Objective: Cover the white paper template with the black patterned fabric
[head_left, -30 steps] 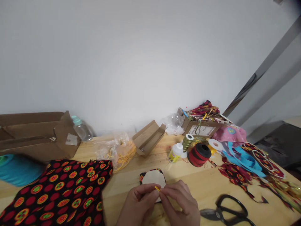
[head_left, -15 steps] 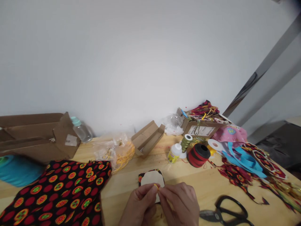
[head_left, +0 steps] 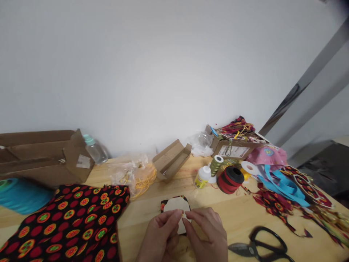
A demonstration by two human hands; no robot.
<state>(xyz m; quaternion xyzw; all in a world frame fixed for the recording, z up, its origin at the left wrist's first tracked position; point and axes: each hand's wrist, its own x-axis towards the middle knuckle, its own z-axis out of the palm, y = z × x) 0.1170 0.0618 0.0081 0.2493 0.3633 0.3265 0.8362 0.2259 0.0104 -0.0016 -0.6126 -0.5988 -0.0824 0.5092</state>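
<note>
Over the pale card [head_left: 174, 204], the left hand [head_left: 160, 233] pinched a tiny yellow cord [head_left: 182, 212], axis unclear; the right hand [head_left: 207, 231] curled just beside it, its grip impossible to tell.

Cloth [head_left: 79, 222] left of the left hand [head_left: 163, 233] is black with red dots plus orangey-green flowers, but the card [head_left: 176, 204] near that hand's just plain cream.

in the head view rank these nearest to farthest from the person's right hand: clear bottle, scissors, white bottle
Nearest first from the right hand:
1. Scissors: just to its right, blades toward the hand.
2. White bottle: beyond the hand, straight ahead.
3. Clear bottle: far back on the left, beside the cardboard box.
</note>
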